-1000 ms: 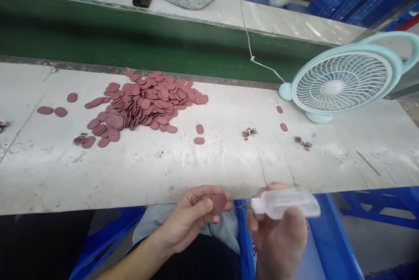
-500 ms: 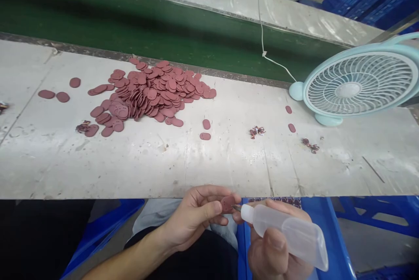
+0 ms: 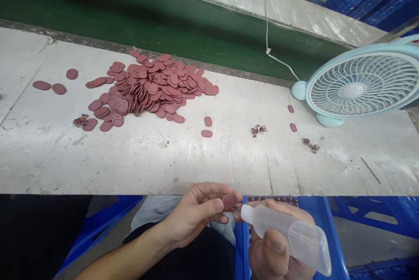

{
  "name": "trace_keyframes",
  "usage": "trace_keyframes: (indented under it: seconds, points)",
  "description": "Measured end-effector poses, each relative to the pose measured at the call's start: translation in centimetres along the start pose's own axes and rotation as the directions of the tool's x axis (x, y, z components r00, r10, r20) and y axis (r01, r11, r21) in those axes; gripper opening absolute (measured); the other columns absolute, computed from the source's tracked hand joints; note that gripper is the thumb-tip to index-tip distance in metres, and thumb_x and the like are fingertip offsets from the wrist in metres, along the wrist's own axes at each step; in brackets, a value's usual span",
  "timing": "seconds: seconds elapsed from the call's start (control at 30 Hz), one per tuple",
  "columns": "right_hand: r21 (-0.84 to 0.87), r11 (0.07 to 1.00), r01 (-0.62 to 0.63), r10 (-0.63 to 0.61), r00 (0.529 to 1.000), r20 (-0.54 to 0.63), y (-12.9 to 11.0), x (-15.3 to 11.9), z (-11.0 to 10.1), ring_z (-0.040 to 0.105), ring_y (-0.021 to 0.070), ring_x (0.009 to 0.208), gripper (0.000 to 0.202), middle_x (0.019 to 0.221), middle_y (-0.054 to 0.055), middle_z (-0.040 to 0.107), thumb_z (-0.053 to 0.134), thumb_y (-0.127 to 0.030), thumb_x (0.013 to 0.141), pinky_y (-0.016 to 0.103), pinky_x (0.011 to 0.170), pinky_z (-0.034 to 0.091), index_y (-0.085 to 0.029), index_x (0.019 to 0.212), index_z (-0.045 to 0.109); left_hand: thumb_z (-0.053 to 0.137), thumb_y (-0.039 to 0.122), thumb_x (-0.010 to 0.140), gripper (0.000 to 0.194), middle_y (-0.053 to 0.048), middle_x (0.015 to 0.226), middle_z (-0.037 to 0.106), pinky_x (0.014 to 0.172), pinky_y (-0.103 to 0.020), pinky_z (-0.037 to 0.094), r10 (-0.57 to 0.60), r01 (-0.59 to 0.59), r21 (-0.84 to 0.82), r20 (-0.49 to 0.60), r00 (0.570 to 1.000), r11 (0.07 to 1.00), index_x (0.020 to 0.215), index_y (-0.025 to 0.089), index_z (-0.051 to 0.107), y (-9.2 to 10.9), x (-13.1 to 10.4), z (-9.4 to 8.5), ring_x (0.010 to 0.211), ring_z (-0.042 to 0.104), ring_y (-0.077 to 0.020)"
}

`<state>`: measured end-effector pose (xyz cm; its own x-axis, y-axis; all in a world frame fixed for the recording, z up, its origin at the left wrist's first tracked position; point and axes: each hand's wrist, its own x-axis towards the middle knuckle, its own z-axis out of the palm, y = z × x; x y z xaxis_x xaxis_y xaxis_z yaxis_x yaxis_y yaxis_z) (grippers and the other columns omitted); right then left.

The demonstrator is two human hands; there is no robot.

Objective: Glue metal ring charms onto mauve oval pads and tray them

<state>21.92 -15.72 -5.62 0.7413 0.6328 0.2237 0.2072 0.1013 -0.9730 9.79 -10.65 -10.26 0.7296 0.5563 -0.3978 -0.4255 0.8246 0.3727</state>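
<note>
My left hand [image 3: 193, 214] pinches a small oval reddish-brown piece [image 3: 229, 202] with tiny holes, just off the table's front edge. In my right hand [image 3: 275, 249] lies a translucent squeeze bottle [image 3: 291, 236] with a white cap, tilted so that its thin metal tip meets the face of the piece. A large heap of similar oval pieces [image 3: 153, 88] covers the left middle of the white table [image 3: 229, 162]. Two single pieces [image 3: 208, 121] rest to the right of the heap.
A light blue fan [image 3: 353, 90] stands at the right, its white cord [image 3: 267, 18] running up and back. Small dark clusters [image 3: 258, 130] dot the table. Below the front edge is a blue crate [image 3: 330, 236]. A green strip [image 3: 196, 26] runs behind the table.
The view has shifted slightly, so the table and heap appear a little higher. Both hands keep nearly the same pose, with the bottle tip still at the piece.
</note>
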Motion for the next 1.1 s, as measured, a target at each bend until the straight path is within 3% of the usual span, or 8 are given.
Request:
trace_keyframes:
  seconds: [0.23, 0.53, 0.63, 0.73, 0.8, 0.87, 0.97, 1.1]
  points:
    - [0.101, 0.994, -0.031, 0.024, 0.997, 0.069, -0.9, 0.7, 0.3, 0.062, 0.0243, 0.053, 0.027, 0.061, 0.0, 0.063, 0.072, -0.054, 0.084, 0.039, 0.045, 0.049, -0.031, 0.099, 0.07, 0.078, 0.029, 0.084, 0.026, -0.012, 0.115, 0.077, 0.069, -0.021, 0.055, 0.004, -0.004, 0.017, 0.017, 1.0, 1.0, 0.107, 0.019, 0.076, 0.1, -0.1, -0.1, 0.086, 0.074, -0.0178]
    - [0.007, 1.0, 0.02, -0.021, 0.998, 0.052, -0.3, -0.1, 0.0, 0.064, 0.0251, 0.06, 0.028, 0.077, 0.003, 0.065, 0.074, -0.054, 0.082, 0.043, 0.056, 0.056, -0.033, 0.101, 0.07, 0.076, 0.026, 0.085, 0.024, -0.012, 0.114, 0.077, 0.07, -0.019, 0.055, 0.002, -0.002, -0.004, 0.016, 1.0, 1.0, 0.107, 0.019, 0.077, 0.1, -0.2, 0.0, 0.088, 0.074, -0.0168]
    - [0.175, 0.966, -0.19, 0.164, 0.975, 0.152, -0.4, 1.1, -1.2, 0.065, 0.0236, 0.056, 0.029, 0.071, 0.002, 0.068, 0.074, -0.053, 0.081, 0.039, 0.048, 0.056, -0.031, 0.099, 0.07, 0.075, 0.026, 0.086, 0.022, -0.011, 0.115, 0.077, 0.071, -0.019, 0.056, 0.011, -0.011, -0.002, 0.033, 0.999, 1.0, 0.107, 0.02, 0.077, 0.2, -0.3, 0.0, 0.095, 0.075, -0.0192]
    - [0.528, 0.658, -0.537, 0.405, 0.843, 0.353, 1.6, 4.8, -3.6, 0.066, 0.0198, 0.058, 0.025, 0.069, 0.003, 0.067, 0.065, -0.044, 0.087, 0.029, 0.043, 0.056, -0.025, 0.103, 0.067, 0.073, 0.025, 0.088, 0.02, -0.01, 0.116, 0.077, 0.071, -0.018, 0.056, 0.023, -0.023, 0.001, 0.042, 0.999, 1.0, 0.107, 0.021, 0.077, 0.5, -0.4, -0.1, 0.102, 0.074, -0.0216]
    - [0.758, 0.184, -0.626, 0.461, 0.736, 0.496, 4.4, 8.1, -5.5, 0.064, 0.017, 0.063, 0.032, 0.074, 0.003, 0.062, 0.06, -0.036, 0.088, 0.027, 0.051, 0.061, -0.023, 0.117, 0.06, 0.072, 0.024, 0.088, 0.02, -0.01, 0.116, 0.077, 0.07, -0.018, 0.057, 0.032, -0.032, 0.002, 0.033, 0.999, 0.999, 0.107, 0.021, 0.077, 0.8, -0.5, -0.2, 0.103, 0.074, -0.0217]
    - [0.692, -0.399, -0.602, 0.37, 0.585, 0.722, 7.7, 11.5, -7.3, 0.064, 0.0181, 0.064, 0.035, 0.072, 0.0, 0.058, 0.063, -0.029, 0.083, 0.031, 0.052, 0.063, -0.024, 0.117, 0.055, 0.072, 0.023, 0.089, 0.019, -0.01, 0.115, 0.078, 0.07, -0.017, 0.057, 0.037, -0.037, -0.003, 0.001, 0.999, 0.999, 0.107, 0.021, 0.077, 1.0, -0.6, -0.3, 0.102, 0.075, -0.0211]
    - [0.642, -0.479, -0.598, 0.316, 0.565, 0.762, 11.2, 15.1, -9.2, 0.064, 0.0168, 0.059, 0.023, 0.068, -0.002, 0.055, 0.055, -0.028, 0.088, 0.029, 0.043, 0.059, -0.023, 0.11, 0.05, 0.072, 0.021, 0.088, 0.019, -0.01, 0.116, 0.077, 0.07, -0.016, 0.058, 0.029, -0.029, -0.006, -0.079, 0.996, 1.0, 0.107, 0.02, 0.077, 1.4, -0.8, -0.6, 0.101, 0.075, -0.0207]
    - [0.695, -0.389, -0.605, 0.28, 0.641, 0.715, 10.6, 14.7, -9.1, 0.061, 0.0138, 0.056, 0.036, 0.067, -0.005, 0.054, 0.067, -0.034, 0.083, 0.023, 0.039, 0.055, -0.022, 0.112, 0.051, 0.074, 0.022, 0.087, 0.02, -0.012, 0.118, 0.077, 0.07, -0.017, 0.059, 0.032, -0.034, -0.014, -0.15, 0.988, 0.999, 0.106, 0.019, 0.077, 2.0, -1.0, -1.0, 0.103, 0.075, -0.0223]
